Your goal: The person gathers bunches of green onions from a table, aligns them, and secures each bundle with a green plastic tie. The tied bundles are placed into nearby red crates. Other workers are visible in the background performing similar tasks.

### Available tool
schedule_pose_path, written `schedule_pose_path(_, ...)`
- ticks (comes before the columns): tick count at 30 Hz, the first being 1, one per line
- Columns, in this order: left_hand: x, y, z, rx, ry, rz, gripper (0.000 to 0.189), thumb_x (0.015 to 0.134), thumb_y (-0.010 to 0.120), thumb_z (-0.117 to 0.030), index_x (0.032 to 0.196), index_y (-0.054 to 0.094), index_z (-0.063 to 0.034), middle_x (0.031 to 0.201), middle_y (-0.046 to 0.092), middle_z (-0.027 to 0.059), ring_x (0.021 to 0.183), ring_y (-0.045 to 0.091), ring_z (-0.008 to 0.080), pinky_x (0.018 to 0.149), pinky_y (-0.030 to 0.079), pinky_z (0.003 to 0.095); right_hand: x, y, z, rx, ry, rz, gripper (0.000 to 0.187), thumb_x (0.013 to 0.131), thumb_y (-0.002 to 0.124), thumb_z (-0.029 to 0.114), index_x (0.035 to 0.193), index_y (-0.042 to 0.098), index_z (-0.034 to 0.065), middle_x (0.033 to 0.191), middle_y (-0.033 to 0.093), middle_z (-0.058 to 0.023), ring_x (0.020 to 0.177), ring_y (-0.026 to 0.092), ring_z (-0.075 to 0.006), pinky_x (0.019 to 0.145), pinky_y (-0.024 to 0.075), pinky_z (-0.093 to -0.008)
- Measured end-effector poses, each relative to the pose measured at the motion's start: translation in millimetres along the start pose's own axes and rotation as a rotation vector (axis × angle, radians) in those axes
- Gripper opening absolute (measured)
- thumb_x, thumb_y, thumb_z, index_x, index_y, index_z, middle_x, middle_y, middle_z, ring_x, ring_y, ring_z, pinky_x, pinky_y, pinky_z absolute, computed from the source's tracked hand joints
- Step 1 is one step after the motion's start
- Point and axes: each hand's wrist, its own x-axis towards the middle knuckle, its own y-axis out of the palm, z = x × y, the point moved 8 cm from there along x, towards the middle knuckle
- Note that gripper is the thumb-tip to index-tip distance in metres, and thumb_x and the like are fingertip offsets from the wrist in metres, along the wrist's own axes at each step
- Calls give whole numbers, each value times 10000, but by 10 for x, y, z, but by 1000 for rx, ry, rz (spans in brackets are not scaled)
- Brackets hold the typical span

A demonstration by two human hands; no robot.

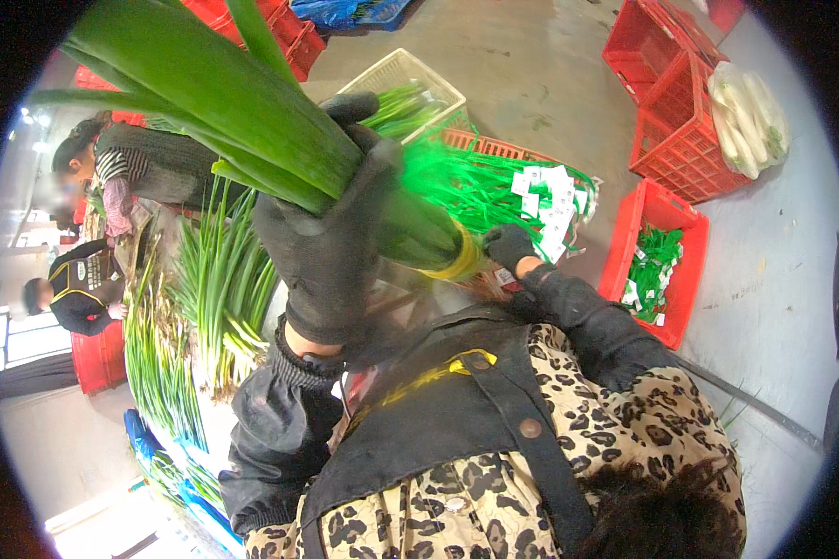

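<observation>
My left hand (335, 230), in a dark glove, is closed around a thick bunch of green onion leaves (217, 105) raised close to the camera. Yellow tape (465, 255) rings the lower end of this bunch. My right hand (510, 248), also gloved, is beside the taped end, its fingers bent; whether it grips anything is not clear. Behind it lie green mesh strips with white tags (503, 189), spread over an orange crate (489, 145). To the left, loose green onions (224, 272) lie in a heap on the work table.
A cream crate (405, 66) holding green onions stands beyond the hands. On the right are a red crate (685, 258) with tagged green mesh, more red crates (678, 140) and a bag of white radishes (748, 122). Two people (161, 161) (84, 286) are at the left.
</observation>
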Motion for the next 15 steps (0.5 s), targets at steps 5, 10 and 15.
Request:
schedule_pose_path(5,-46,-37,-25,34,23,19,341,868,680,-47,1190,626,51,942,634,74,839,627,158,770,513,278,-256,-772,458,1333,196,350,154,933,579,77,1079,615,47,1017,687,-125,859,711,-262,825,606,-431)
schedule_pose_path(10,-82,-26,8,-72,-18,18,312,863,688,-39,1162,644,40,985,652,86,835,636,162,767,517,286,-399,-1684,1671,1730,19,377,136,994,542,102,1097,593,31,995,713,-141,844,713,-196,720,593,-318)
schedule_pose_path(15,-90,-35,67,-193,-97,104,261,876,699,-63,1119,658,22,957,681,76,824,648,157,763,516,285,-612,-2510,2944,1159,-448,284,160,952,616,162,1074,605,59,904,669,-61,799,662,-111,614,485,-228)
